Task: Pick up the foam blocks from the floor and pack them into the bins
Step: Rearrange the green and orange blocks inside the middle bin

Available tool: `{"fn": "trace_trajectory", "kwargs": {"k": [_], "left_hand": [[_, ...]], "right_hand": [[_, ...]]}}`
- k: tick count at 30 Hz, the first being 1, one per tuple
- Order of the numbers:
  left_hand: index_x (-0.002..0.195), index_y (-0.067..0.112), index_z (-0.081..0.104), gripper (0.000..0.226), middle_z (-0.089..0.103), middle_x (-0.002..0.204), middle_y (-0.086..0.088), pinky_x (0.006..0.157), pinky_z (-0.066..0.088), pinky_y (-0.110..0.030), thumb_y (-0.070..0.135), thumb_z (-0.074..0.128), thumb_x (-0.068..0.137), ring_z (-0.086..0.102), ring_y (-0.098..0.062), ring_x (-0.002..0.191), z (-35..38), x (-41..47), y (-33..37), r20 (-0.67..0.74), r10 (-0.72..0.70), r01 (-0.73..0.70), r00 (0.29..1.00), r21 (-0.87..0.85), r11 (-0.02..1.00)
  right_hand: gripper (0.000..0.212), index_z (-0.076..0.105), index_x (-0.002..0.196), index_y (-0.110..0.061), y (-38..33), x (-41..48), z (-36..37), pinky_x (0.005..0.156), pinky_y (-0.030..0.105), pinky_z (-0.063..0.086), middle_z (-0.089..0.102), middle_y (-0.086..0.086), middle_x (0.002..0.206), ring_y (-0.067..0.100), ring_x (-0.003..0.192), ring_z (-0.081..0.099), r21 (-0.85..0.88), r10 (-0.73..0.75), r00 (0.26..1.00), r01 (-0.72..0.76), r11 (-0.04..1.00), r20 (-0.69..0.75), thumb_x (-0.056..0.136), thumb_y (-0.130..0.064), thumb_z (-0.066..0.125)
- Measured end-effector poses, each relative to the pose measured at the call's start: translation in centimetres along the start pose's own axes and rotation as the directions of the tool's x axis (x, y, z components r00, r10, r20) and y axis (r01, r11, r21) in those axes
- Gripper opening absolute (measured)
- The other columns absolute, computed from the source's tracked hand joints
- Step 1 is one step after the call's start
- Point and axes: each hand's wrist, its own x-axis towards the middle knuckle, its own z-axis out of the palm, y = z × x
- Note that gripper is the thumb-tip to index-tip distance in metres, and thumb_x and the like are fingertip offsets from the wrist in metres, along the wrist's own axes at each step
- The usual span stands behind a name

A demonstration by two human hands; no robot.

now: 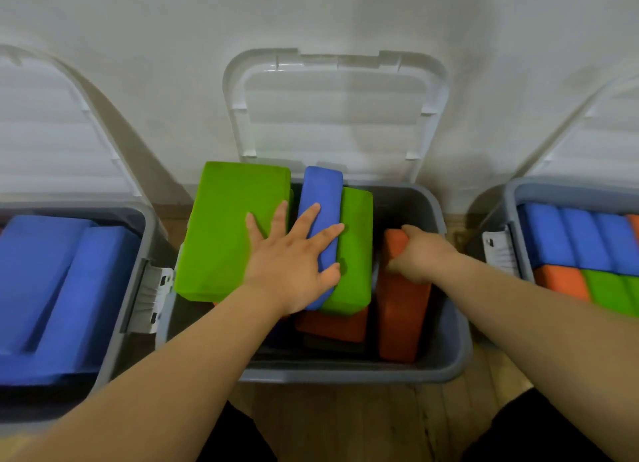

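The middle grey bin (446,361) holds several foam blocks. My left hand (294,254) lies flat with fingers spread across a large green block (221,233), an upright blue block (320,192) and a second green block (356,254), pressing them to the left. My right hand (420,254) grips the top of an orange block (401,319) that stands on edge in the bin's right side. Another orange block (332,326) lies lower down under the green one.
A left bin (152,226) holds large blue blocks (58,288). A right bin (511,198) is packed with blue, orange and green blocks. All three lids (335,67) lean open against the white wall. Wooden floor (363,423) lies in front, with my dark-clothed knees at the bottom.
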Motion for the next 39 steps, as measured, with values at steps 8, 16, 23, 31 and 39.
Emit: {"fn": "trace_trajectory", "kwargs": {"k": [8,16,23,31,39], "left_hand": [[0.156,0.057,0.004,0.075,-0.009,0.171,0.013,0.112,-0.001,-0.08,0.079,0.026,0.088,-0.005,-0.04,0.156,0.1,0.1,-0.5,-0.002,0.026,-0.026,1.0,-0.045,0.999],[0.156,0.056,0.005,0.073,-0.008,0.171,0.011,0.112,0.0,-0.079,0.076,0.027,0.09,-0.005,-0.04,0.156,0.1,-0.2,-0.9,-0.01,0.039,-0.04,0.999,-0.044,0.998],[0.155,0.059,0.004,0.073,-0.007,0.171,0.013,0.114,0.001,-0.078,0.079,0.026,0.088,-0.004,-0.038,0.156,-0.1,-0.3,-0.6,0.01,0.028,-0.027,1.0,-0.036,0.999],[0.155,0.058,0.007,0.077,-0.002,0.172,0.011,0.115,0.007,-0.076,0.075,0.018,0.081,0.001,-0.033,0.157,0.3,-0.9,-1.3,-0.037,-0.009,0.007,0.999,-0.031,0.999],[0.155,0.057,0.019,0.08,0.01,0.171,0.008,0.116,0.012,-0.072,0.074,0.019,0.077,0.009,-0.03,0.157,0.1,-0.6,-1.1,-0.085,-0.046,0.043,0.995,-0.038,0.998]], "right_hand": [[0.106,0.016,0.158,-0.035,2.9,-5.9,2.9,0.11,0.044,0.043,0.025,0.028,0.148,0.047,0.132,0.042,-0.024,0.022,0.999,-0.021,0.999,0.034,0.073,-0.044,0.079],[0.083,0.037,0.155,-0.038,3.6,-7.2,4.0,0.11,0.033,0.042,0.047,-0.002,0.15,0.024,0.132,0.051,-0.028,0.007,0.912,0.005,1.0,0.41,0.083,-0.047,0.078],[0.083,0.037,0.155,-0.038,5.3,-7.1,4.4,0.11,0.037,0.042,0.043,0.003,0.155,0.027,0.136,0.048,0.139,-0.004,0.95,-0.042,0.989,0.312,0.084,-0.053,0.077],[0.079,0.034,0.153,-0.053,-1.9,-5.3,5.5,0.124,0.042,0.024,0.0,0.005,0.17,0.034,0.154,0.018,0.291,-0.423,0.901,0.431,0.854,-0.096,0.086,-0.047,0.076],[0.095,0.03,0.147,-0.05,-3.0,-4.5,8.5,0.112,0.041,0.043,-0.006,0.002,0.164,0.04,0.134,0.049,0.27,-0.362,0.91,0.407,0.873,-0.201,0.069,-0.063,0.083]]}}
